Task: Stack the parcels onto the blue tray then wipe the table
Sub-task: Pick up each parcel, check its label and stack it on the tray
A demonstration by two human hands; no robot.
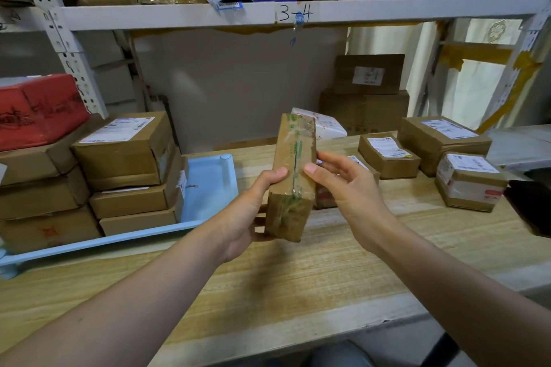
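Left hand (247, 211) fingers wrap under and behind a brown cardboard parcel (293, 176), thumb pressed on its front face. Right hand (348, 188) fingers are loosely spread, thumb tip touching the parcel's right edge, the rest not gripping. Parcel is a slim rectangular box, held upright above the desk (298, 283), sealed with glossy clear tape over green print, corners crumpled.

Desk is pale wood-grain, matte. Blue tray (208, 185) sits at left: smooth plastic, raised rim, rounded corner post. On it, a stack (131, 176) of three cardboard boxes, top one with a white label. More brown boxes and a red-wrapped one (38, 110) stand further left.

Right side of desk: three taped cardboard boxes (387, 155) with white labels, well apart from the tray. Another small box sits just behind the right hand, mostly hidden. White poly bag (325, 125) behind the parcel. Two bigger cartons (365, 92) stacked at the back.
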